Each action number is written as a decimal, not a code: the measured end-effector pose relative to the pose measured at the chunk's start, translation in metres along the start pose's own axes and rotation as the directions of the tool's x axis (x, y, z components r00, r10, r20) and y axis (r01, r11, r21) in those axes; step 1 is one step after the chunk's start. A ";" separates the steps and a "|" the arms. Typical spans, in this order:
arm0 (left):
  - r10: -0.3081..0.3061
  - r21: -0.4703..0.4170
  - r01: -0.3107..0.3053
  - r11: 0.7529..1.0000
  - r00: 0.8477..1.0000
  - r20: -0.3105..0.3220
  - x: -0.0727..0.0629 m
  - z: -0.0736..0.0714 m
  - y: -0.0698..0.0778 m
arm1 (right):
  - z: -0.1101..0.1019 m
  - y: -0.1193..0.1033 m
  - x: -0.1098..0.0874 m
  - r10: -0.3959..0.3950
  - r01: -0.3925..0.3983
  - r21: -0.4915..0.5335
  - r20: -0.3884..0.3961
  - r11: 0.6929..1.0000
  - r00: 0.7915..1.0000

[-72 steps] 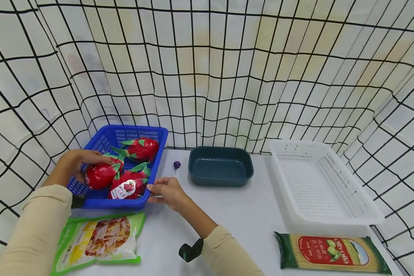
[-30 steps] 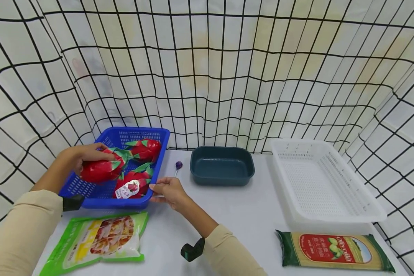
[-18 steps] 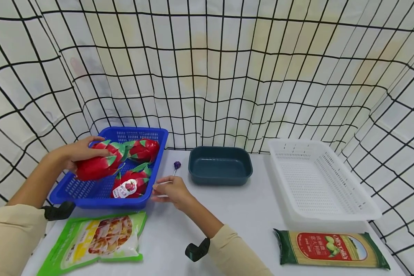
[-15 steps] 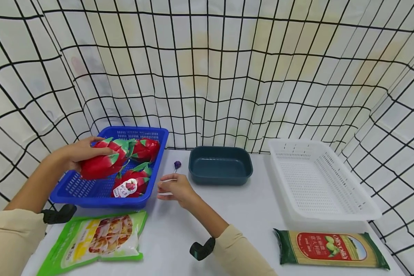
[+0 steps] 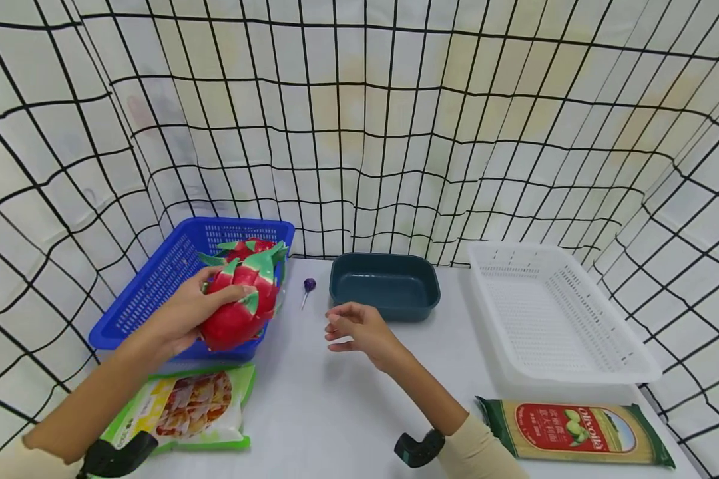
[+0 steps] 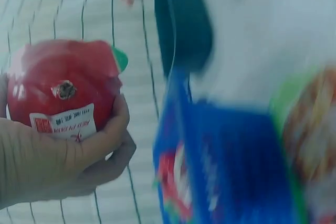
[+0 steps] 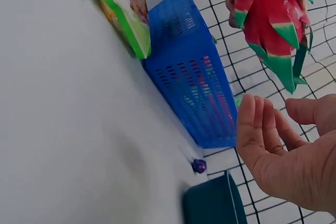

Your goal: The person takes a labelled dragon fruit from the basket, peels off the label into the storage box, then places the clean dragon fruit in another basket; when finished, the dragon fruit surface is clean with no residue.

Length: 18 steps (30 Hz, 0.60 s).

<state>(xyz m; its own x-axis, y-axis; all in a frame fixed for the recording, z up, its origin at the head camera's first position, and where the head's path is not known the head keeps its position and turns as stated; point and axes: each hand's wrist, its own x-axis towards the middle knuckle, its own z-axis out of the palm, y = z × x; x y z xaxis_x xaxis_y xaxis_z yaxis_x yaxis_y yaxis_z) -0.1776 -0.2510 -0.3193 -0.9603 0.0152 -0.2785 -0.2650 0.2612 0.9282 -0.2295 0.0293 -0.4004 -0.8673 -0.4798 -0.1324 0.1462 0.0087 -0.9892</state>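
My left hand (image 5: 188, 309) grips a red dragon fruit (image 5: 242, 319) with green leaf tips, raised over the right side of the blue basket (image 5: 150, 299). In the left wrist view, the stem end and a white label (image 6: 73, 124) of that dragon fruit face the camera. Behind it, another dragon fruit (image 5: 248, 247) shows inside the basket; the held one hides much of the rest. My right hand (image 5: 368, 336) hovers above the table with fingers loosely bent and nothing in them, in front of the dark teal container (image 5: 386, 309).
A purple lollipop (image 5: 309, 285) lies between basket and teal container. The green food bag (image 5: 200, 406) lies before the basket, partly under my left arm. At right are a white perforated basket (image 5: 545, 332) and a pasta pack (image 5: 581, 429). Black netting (image 5: 359, 133) surrounds the table.
My left hand has lifted the dragon fruit from the basket's left side and carried it rightward. The right hand has left the basket's rim and moved right.
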 end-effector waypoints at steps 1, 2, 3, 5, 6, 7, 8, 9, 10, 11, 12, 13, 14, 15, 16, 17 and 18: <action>-0.009 -0.023 0.009 1.000 1.000 -0.001 -0.003 0.012 0.000 | -0.006 0.000 -0.004 -0.002 0.002 -0.012 -0.009 1.000 1.000; -0.024 -0.043 0.024 0.999 1.000 -0.003 -0.006 0.024 0.000 | -0.011 0.000 -0.008 -0.005 0.005 -0.024 -0.018 1.000 1.000; -0.033 -0.056 0.033 0.998 0.999 -0.003 -0.009 0.035 -0.001 | -0.017 0.000 -0.012 -0.011 0.010 -0.036 -0.026 0.999 1.000; -0.049 -0.074 0.048 0.996 0.999 -0.006 -0.012 0.058 -0.003 | -0.027 0.001 -0.019 -0.023 0.020 -0.065 -0.044 0.998 0.999; -0.057 -0.082 0.056 0.995 0.998 -0.008 -0.012 0.068 -0.005 | -0.032 0.002 -0.022 -0.033 0.029 -0.081 -0.053 0.996 0.998; -0.069 -0.092 0.068 0.993 0.998 -0.012 -0.013 0.078 -0.008 | -0.036 0.003 -0.024 -0.036 0.031 -0.090 -0.061 0.995 0.997; -0.084 -0.095 0.082 0.992 0.996 -0.018 -0.012 0.086 -0.011 | -0.040 0.004 -0.028 -0.047 0.040 -0.107 -0.068 0.994 0.997; -0.091 -0.093 0.088 0.992 0.996 -0.023 -0.010 0.094 -0.016 | -0.043 0.005 -0.031 -0.055 0.045 -0.123 -0.077 0.991 0.996; -0.104 -0.089 0.101 0.991 0.994 -0.034 -0.009 0.102 -0.020 | -0.047 0.006 -0.033 -0.061 0.049 -0.140 -0.084 0.989 0.995; -0.117 -0.091 0.113 0.989 0.992 -0.039 -0.007 0.108 -0.026 | -0.050 0.007 -0.036 -0.065 0.051 -0.154 -0.090 0.987 0.994; -0.128 -0.088 0.124 0.988 0.991 -0.046 -0.005 0.114 -0.031 | -0.052 0.009 -0.039 -0.068 0.051 -0.168 -0.094 0.984 0.993; -0.137 -0.082 0.132 0.988 0.989 -0.055 -0.003 0.119 -0.037 | -0.055 0.010 -0.041 -0.068 0.050 -0.177 -0.096 0.983 0.993; -0.142 -0.077 0.137 0.988 0.988 -0.064 0.000 0.124 -0.043 | -0.057 0.012 -0.043 -0.069 0.050 -0.188 -0.095 0.981 0.993; -0.142 -0.077 0.137 0.988 0.987 -0.072 0.002 0.128 -0.049 | -0.059 0.013 -0.045 -0.067 0.048 -0.192 -0.095 0.980 0.993; -0.144 -0.073 0.138 0.988 0.986 -0.082 0.004 0.132 -0.054 | -0.062 0.015 -0.047 -0.067 0.047 -0.197 -0.093 0.979 0.993; -0.143 -0.078 0.136 0.988 0.986 -0.086 0.006 0.137 -0.060 | -0.064 0.017 -0.049 -0.070 0.050 -0.204 -0.092 0.978 0.993; -0.142 -0.079 0.135 0.988 0.986 -0.092 0.008 0.141 -0.065 | -0.067 0.019 -0.051 -0.071 0.050 -0.209 -0.091 0.977 0.993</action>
<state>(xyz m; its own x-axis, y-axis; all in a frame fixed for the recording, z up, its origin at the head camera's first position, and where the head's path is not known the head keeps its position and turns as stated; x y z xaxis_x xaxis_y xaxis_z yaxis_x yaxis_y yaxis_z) -0.1560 -0.1319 -0.4170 -0.9168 -0.1106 -0.3838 -0.3984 0.1836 0.8986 -0.2144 0.1122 -0.4169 -0.9153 -0.3971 -0.0671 -0.0005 0.1677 -0.9858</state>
